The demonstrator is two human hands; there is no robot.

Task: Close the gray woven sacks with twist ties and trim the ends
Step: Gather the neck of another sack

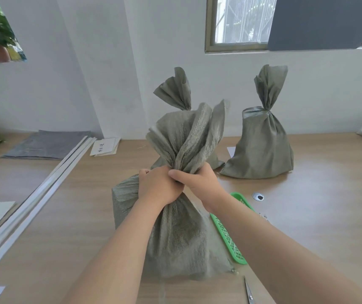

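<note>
Left grip (158, 187) and right grip (199, 183) are both clenched round the gathered neck of the sack (175, 233), standing on the counter (307, 216) just left of the green basket (230, 233). No tie visible, so loosening either grip probably lets it fan open.

Both bare forearms stretched up the frame, the left from seven o'clock, the right from four o'clock, meeting at centre. The left hand (158, 187) was curled round the gathered neck of the gray woven sack (182, 238), knuckles up. The right hand (197, 183) gripped the same neck from the three o'clock side, its thumb against the left hand.
</note>
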